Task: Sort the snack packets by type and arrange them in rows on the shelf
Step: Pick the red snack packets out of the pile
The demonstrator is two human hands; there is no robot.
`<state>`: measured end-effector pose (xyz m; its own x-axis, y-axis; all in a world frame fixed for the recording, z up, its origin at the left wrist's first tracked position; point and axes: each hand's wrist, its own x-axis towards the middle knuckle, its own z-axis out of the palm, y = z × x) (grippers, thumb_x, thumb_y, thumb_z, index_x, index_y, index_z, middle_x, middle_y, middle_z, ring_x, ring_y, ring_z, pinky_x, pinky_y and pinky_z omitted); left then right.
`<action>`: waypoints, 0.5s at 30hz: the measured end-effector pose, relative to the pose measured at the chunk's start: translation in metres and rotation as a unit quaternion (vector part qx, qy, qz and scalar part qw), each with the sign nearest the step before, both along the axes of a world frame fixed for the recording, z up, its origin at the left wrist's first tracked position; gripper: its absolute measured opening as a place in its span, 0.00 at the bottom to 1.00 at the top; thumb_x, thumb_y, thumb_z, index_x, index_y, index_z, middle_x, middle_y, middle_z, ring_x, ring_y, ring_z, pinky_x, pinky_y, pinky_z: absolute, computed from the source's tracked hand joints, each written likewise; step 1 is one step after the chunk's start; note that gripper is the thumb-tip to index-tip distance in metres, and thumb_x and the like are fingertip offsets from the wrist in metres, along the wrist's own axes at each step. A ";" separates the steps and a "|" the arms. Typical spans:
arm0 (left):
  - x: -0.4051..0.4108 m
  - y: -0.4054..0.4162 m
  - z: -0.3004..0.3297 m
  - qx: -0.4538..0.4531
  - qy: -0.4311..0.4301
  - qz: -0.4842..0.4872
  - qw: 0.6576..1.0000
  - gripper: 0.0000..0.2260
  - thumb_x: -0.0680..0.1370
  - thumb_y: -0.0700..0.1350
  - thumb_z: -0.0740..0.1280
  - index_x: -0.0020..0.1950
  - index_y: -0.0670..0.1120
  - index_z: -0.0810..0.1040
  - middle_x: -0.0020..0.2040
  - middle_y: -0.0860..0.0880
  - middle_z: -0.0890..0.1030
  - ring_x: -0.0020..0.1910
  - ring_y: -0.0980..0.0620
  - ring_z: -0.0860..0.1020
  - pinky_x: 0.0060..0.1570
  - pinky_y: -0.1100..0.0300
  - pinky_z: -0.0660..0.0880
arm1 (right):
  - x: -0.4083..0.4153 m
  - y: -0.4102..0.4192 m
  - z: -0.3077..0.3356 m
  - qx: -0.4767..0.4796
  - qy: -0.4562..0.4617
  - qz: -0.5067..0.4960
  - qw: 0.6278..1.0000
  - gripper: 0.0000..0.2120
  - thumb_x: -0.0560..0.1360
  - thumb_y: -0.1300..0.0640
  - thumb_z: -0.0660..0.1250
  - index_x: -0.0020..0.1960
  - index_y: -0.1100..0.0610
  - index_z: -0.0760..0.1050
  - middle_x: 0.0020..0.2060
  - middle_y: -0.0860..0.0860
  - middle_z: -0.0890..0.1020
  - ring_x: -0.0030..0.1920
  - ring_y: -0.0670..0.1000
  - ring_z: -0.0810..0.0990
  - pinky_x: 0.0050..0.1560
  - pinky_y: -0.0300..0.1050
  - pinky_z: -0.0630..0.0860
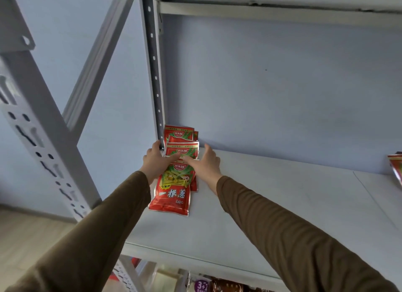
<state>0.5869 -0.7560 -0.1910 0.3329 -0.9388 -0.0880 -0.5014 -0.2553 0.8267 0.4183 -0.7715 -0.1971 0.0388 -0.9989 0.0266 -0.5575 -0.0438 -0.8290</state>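
1. Red packets lie in a row on the shelf, running forward from the rear post.
2. Packets sit between both hands.
3. Left hand: fingers loosely straight, touching the row's left edge beside the post.
4. Right hand: spread flat, thumb on a middle packet.

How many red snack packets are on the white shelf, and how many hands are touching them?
Red snack packets in the row by the corner post: at least 3 (front, middle, back); edges of more may be tucked behind.
Red packet at the shelf's right edge: 1
Hands on the row: 2 (left hand, right hand)
Total: 4 packets, 2 hands.
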 end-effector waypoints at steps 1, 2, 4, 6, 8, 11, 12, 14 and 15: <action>-0.001 0.003 0.002 -0.022 -0.050 0.000 0.999 0.38 0.76 0.61 0.72 0.81 0.52 0.59 0.76 0.43 0.68 0.71 0.40 0.70 0.66 0.39 0.73 | -0.008 0.003 0.006 -0.042 0.041 0.011 0.998 0.42 0.72 0.36 0.72 0.77 0.53 0.60 0.73 0.53 0.69 0.73 0.57 0.65 0.68 0.56 0.68; -0.002 0.006 0.004 -0.052 -0.099 -0.005 0.994 0.36 0.77 0.60 0.72 0.80 0.51 0.61 0.76 0.44 0.68 0.72 0.41 0.68 0.67 0.39 0.70 | -0.018 0.007 0.011 -0.091 0.088 0.026 0.992 0.38 0.74 0.37 0.71 0.76 0.53 0.63 0.72 0.53 0.70 0.72 0.57 0.66 0.67 0.54 0.69; -0.005 0.013 0.013 -0.112 -0.186 -0.035 0.976 0.31 0.79 0.58 0.71 0.78 0.51 0.65 0.76 0.47 0.69 0.73 0.43 0.66 0.69 0.40 0.68 | -0.041 0.014 0.022 -0.162 0.188 0.062 0.967 0.30 0.76 0.39 0.69 0.72 0.53 0.69 0.70 0.52 0.72 0.70 0.56 0.68 0.63 0.52 0.70; -0.013 0.021 0.022 -0.140 -0.260 -0.086 0.951 0.27 0.80 0.57 0.69 0.76 0.51 0.68 0.76 0.48 0.70 0.74 0.44 0.67 0.71 0.41 0.68 | -0.064 0.022 0.030 -0.175 0.258 0.087 0.946 0.27 0.78 0.42 0.67 0.72 0.53 0.69 0.71 0.51 0.72 0.71 0.56 0.68 0.65 0.52 0.70; -0.029 0.026 0.031 -0.141 -0.325 -0.139 0.925 0.26 0.80 0.56 0.69 0.76 0.50 0.68 0.76 0.48 0.70 0.75 0.44 0.67 0.73 0.41 0.67 | -0.089 0.031 0.037 -0.178 0.292 0.093 0.935 0.26 0.78 0.44 0.66 0.72 0.53 0.70 0.71 0.51 0.72 0.70 0.56 0.69 0.64 0.52 0.69; -0.069 0.033 0.044 -0.143 -0.367 -0.205 0.896 0.26 0.81 0.56 0.68 0.77 0.52 0.68 0.77 0.49 0.70 0.75 0.44 0.67 0.75 0.42 0.66 | -0.133 0.048 0.046 -0.185 0.327 0.089 0.922 0.23 0.79 0.43 0.65 0.71 0.52 0.71 0.69 0.49 0.74 0.68 0.56 0.70 0.63 0.51 0.69; -0.086 0.035 0.048 -0.148 -0.371 -0.221 0.890 0.26 0.80 0.55 0.69 0.77 0.51 0.69 0.76 0.49 0.70 0.75 0.45 0.68 0.74 0.43 0.66 | -0.150 0.055 0.048 -0.186 0.340 0.085 0.918 0.23 0.79 0.43 0.64 0.71 0.51 0.72 0.69 0.49 0.74 0.68 0.55 0.71 0.63 0.51 0.69; -0.124 0.039 0.055 -0.156 -0.378 -0.246 0.879 0.25 0.80 0.55 0.69 0.76 0.51 0.71 0.75 0.49 0.72 0.73 0.45 0.70 0.72 0.46 0.69 | -0.189 0.067 0.050 -0.183 0.357 0.074 0.913 0.23 0.80 0.43 0.64 0.71 0.51 0.72 0.70 0.49 0.74 0.68 0.55 0.71 0.65 0.52 0.68; -0.145 0.041 0.057 -0.159 -0.384 -0.257 0.872 0.24 0.80 0.55 0.69 0.75 0.51 0.71 0.74 0.49 0.73 0.72 0.46 0.71 0.70 0.46 0.70 | -0.210 0.073 0.052 -0.181 0.361 0.067 0.913 0.22 0.80 0.43 0.64 0.71 0.50 0.72 0.70 0.48 0.75 0.68 0.54 0.71 0.65 0.51 0.68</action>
